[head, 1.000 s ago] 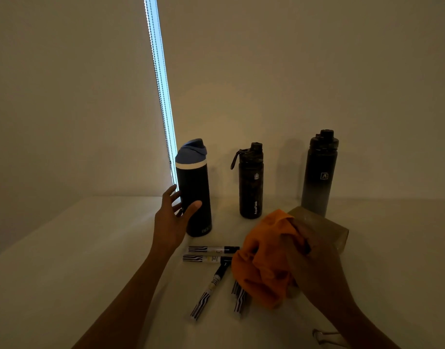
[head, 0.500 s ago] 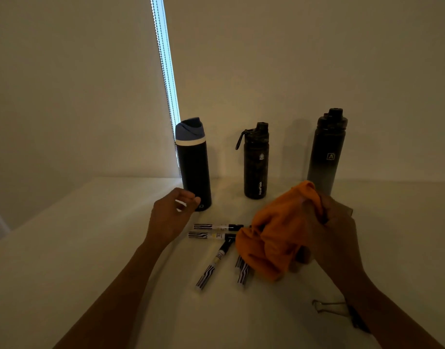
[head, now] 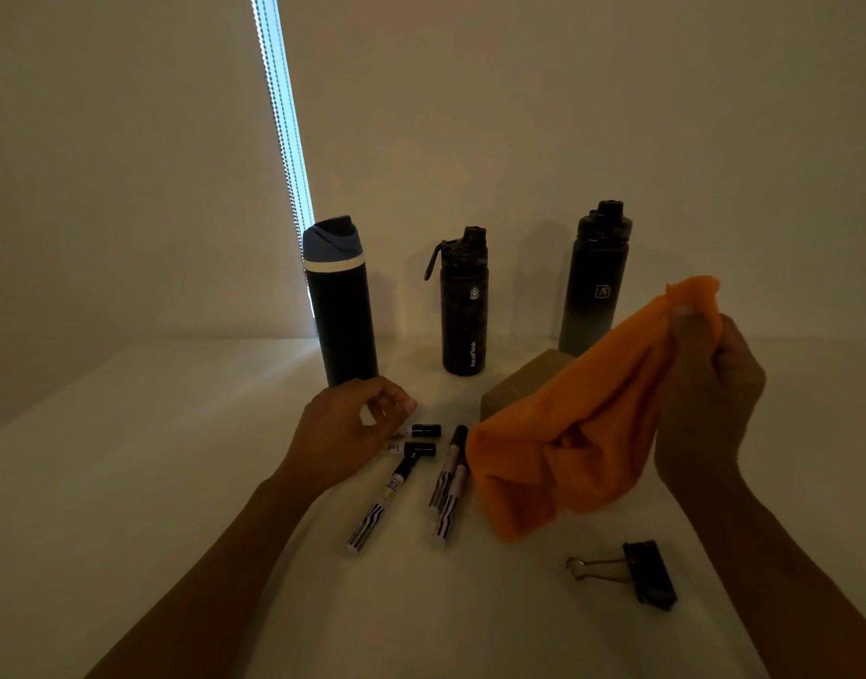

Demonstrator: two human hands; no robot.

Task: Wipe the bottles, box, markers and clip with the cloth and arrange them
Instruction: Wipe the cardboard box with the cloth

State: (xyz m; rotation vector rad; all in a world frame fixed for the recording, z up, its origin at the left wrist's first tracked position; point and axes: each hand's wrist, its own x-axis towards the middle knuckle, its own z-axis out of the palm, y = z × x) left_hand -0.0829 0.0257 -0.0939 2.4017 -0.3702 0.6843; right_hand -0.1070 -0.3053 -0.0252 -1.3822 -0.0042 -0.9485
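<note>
Black binder clip with wire handles left flat nearest, at right, on the pale table. Farther: striped, black-capped markers scattered, left hand curled just above two; whether gripping, unclear. Pinched high by the right hand, a draped orange cloth, overlapping a brown box. Farthest, three dark upright bottles, spaced apart.

Orange cloth (striped markers), black clip.

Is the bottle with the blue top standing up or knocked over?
Standing up. The blue-topped bottle rests on its base on the table, with its lid at the top.
</note>
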